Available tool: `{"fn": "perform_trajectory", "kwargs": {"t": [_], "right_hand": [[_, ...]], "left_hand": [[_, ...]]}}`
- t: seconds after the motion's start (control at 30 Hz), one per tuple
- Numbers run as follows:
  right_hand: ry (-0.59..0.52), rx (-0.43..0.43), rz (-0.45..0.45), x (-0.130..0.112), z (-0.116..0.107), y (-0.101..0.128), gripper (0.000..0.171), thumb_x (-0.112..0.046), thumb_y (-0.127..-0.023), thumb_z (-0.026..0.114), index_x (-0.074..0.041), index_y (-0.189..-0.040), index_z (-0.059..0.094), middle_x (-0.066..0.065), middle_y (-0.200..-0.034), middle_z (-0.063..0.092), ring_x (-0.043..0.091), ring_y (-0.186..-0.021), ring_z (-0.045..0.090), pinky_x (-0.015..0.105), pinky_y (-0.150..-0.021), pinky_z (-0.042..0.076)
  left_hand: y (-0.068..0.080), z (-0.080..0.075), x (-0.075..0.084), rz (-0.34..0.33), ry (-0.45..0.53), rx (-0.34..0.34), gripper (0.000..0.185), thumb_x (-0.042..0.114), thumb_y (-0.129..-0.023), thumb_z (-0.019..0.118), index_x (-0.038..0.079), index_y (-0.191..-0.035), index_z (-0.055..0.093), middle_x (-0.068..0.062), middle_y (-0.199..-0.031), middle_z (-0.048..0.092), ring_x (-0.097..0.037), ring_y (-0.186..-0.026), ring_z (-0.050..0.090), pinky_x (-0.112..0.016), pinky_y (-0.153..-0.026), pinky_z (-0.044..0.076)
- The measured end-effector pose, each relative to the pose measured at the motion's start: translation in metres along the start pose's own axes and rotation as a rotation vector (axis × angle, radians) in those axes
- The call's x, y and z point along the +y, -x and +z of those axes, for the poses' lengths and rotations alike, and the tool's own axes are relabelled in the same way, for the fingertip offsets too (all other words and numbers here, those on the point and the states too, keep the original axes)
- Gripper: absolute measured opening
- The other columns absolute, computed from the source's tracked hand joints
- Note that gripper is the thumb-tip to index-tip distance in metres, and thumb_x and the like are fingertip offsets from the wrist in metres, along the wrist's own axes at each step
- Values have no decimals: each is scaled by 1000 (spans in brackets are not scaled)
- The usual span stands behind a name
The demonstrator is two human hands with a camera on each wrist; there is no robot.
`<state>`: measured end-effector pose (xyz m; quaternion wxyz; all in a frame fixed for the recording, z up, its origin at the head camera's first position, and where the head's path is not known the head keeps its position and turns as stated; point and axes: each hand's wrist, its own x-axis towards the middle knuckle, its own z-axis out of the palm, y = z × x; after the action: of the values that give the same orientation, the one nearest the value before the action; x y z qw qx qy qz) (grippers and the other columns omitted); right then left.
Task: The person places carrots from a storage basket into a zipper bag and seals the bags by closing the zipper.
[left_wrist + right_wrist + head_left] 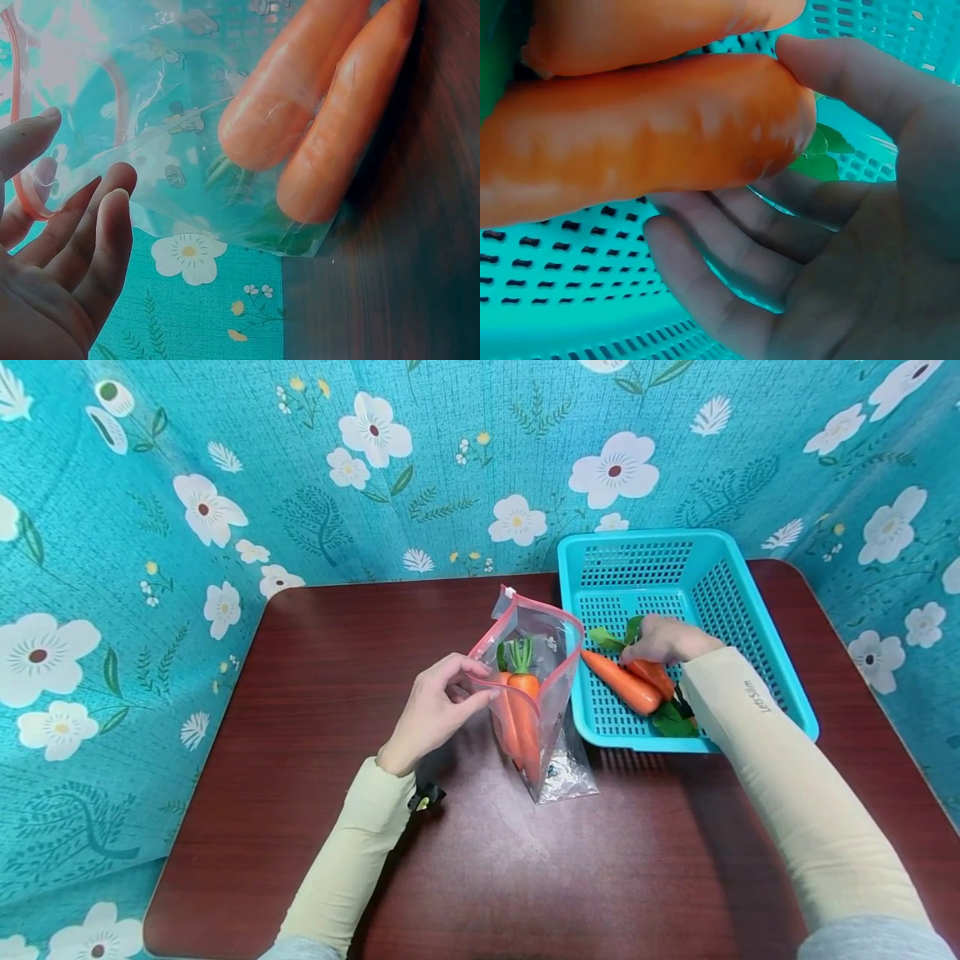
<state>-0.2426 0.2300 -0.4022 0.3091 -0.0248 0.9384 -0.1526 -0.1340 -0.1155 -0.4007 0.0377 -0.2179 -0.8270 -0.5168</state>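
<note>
Evidently, the right hand (663,639) had its fingers around the blunt end of a glossy orange carrot (649,139) inside the turquoise plastic basket (645,536); likely stiff and slick, it suited that thick-end hold. The left hand (438,702) pinched a limp, clear, red-rimmed plastic bag (555,706).

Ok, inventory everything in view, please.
table: one, reddish-brown, underneath
floral cloth: count unclear, turquoise, behind table
basket: one, turquoise, table's right side
loose carrots: two visible, orange, in basket
leaves: count unclear, green, in basket
zip bag: one, clear, reddish rim, left of basket
bagged carrots: two, orange, green tops, inside
small object: one, dark, left wrist
sleeves: two, mostly cream, forearms
left hand: one, holding bag rim
right hand: one, gripping loose carrot
</note>
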Motion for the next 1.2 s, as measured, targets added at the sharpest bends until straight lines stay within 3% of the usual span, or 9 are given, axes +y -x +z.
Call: {"fn": "perform_trajectory", "kwargs": {"t": [0.27, 0.5, 0.63, 0.77, 1.2], "right_hand": [[15, 62, -18, -5, -8, 2, 33, -33, -90, 60, -12, -69, 45, -2, -58, 34, 15, -54, 38, 28, -53, 34], [-12, 137, -93, -8, -15, 7, 43, -33, -91, 59, -16, -59, 33, -5, -53, 25, 11, -48, 25, 28, -50, 27], [-38, 201, -123, -12, -18, 13, 32, -33, -90, 58, -3, -79, 49, 4, -62, 43, 17, -54, 41, 31, -53, 35], [-53, 236, -131, -16, -21, 19, 44, -33, -90, 57, 6, -110, 50, 15, -83, 56, 24, -67, 53, 34, -58, 41], [-166, 367, -137, -22, -30, 35, 53, -35, -92, 50, 7, -125, 45, 21, -97, 58, 25, -65, 53, 34, -56, 43]], "left_hand": [[1, 0, -1, -19, -1, 2, 27, 16, -80, 79, 12, -103, 65, 0, -103, 67, -9, -79, 66, -28, -70, 56], [1, 0, 0, -10, 3, 2, 28, 16, -81, 78, 12, -104, 64, 0, -103, 66, -8, -78, 67, -28, -69, 56], [1, 1, -1, -4, -3, 3, 28, 16, -81, 78, 12, -104, 64, 0, -102, 66, -9, -78, 66, -27, -69, 56], [1, 2, -3, 5, -1, 5, 27, 16, -82, 78, 12, -104, 64, 0, -102, 65, -9, -77, 65, -27, -69, 55], [1, 4, -1, 3, 9, 6, 27, 10, -81, 77, 11, -105, 64, 0, -103, 65, -9, -78, 66, -27, -68, 55]]}}
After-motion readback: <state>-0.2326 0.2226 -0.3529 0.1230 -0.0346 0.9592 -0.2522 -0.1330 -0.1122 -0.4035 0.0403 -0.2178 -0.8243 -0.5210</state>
